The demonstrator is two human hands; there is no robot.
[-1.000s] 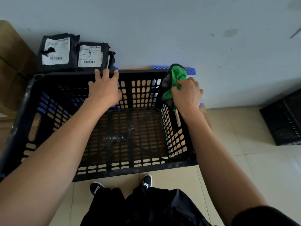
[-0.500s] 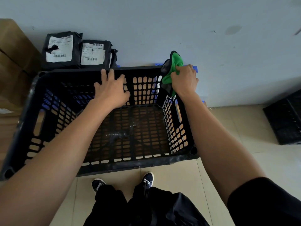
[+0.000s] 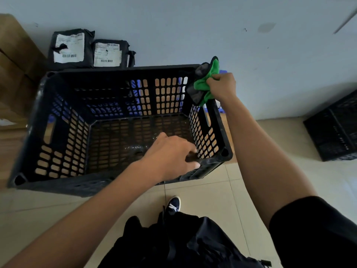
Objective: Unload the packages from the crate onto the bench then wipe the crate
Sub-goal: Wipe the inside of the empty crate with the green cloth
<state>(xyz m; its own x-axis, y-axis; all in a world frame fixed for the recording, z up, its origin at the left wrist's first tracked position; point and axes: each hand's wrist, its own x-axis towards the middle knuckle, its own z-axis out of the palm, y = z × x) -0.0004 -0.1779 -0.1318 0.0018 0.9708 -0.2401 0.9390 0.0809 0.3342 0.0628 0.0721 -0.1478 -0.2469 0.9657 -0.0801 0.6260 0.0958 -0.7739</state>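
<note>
Green cloth (image 3: 206,82) bunched in right hand (image 3: 222,87) on crate (image 3: 217,113) rim.

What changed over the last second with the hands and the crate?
The left hand left the far rim of the black slatted plastic crate and now grips its near rim by the right corner. The right hand carried the green cloth back to the far right corner. Two black labelled packages stayed by the wall.
</note>
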